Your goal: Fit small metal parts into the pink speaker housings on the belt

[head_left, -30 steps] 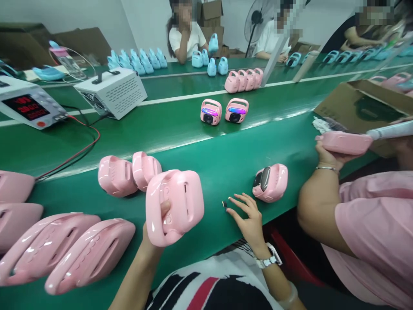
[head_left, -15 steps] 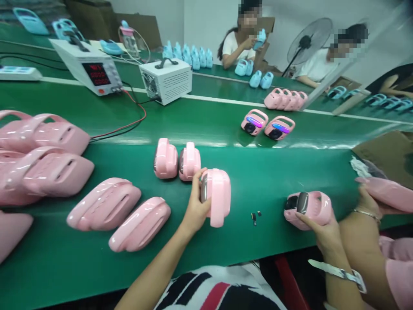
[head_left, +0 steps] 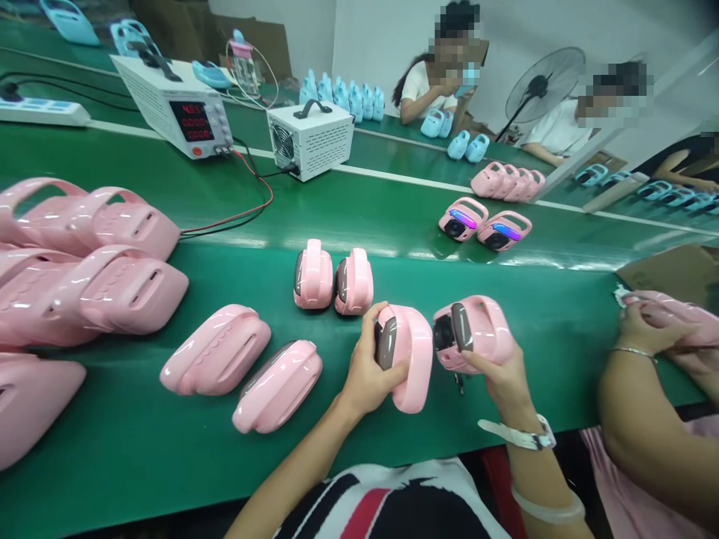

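Observation:
My left hand (head_left: 368, 374) is closed around a pink portable speaker (head_left: 414, 359) with a dark glossy panel, its handle turned toward me. My right hand (head_left: 501, 374) grips a second pink speaker (head_left: 486, 329), whose black front and dark panel face left. The two speakers are close together, just above the green table (head_left: 348, 442). Below the right one lie small black pieces (head_left: 459, 383), partly hidden. Beyond my left hand stand two more speakers, one on the left (head_left: 314, 277) and one on the right (head_left: 355, 281).
Many pink speakers (head_left: 129, 292) crowd the left side. Two with lit purple strips (head_left: 463, 218) stand farther back. A power supply (head_left: 191, 120) and a white vented box (head_left: 314, 138) sit behind. At right, a co-worker's hands (head_left: 645, 329) hold a pink speaker (head_left: 679, 311).
My right hand has brought its speaker left, close to the other one. The left speaker has turned, showing more of its dark panel. The view has shifted slightly.

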`<state>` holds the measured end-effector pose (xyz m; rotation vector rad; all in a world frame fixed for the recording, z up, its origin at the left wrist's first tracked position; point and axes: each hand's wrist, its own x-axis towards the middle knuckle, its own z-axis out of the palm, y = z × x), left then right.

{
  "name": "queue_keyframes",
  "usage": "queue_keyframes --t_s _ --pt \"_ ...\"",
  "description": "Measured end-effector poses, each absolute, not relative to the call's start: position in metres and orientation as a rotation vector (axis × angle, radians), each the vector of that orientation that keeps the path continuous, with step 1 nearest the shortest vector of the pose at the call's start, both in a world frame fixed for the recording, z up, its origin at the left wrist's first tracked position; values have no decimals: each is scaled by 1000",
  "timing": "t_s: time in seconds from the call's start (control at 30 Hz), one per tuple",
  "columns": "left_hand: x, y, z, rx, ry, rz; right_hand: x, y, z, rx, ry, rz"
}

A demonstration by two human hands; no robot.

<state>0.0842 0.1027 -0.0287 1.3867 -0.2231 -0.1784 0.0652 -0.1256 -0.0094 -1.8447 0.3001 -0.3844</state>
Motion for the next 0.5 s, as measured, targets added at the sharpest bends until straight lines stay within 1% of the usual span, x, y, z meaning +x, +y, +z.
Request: queue_keyframes --t_s 0.2,0.4,0.5 --pt "88 103 -32 1410 -233 -139 66 -112 -37 -2010 194 -393" --pt "92 100 -37 1452 -203 -153 60 -107 -48 -1871 238 -345" --pt "93 95 -32 1470 -196 -127 61 -104 -50 -1849 227 -357"
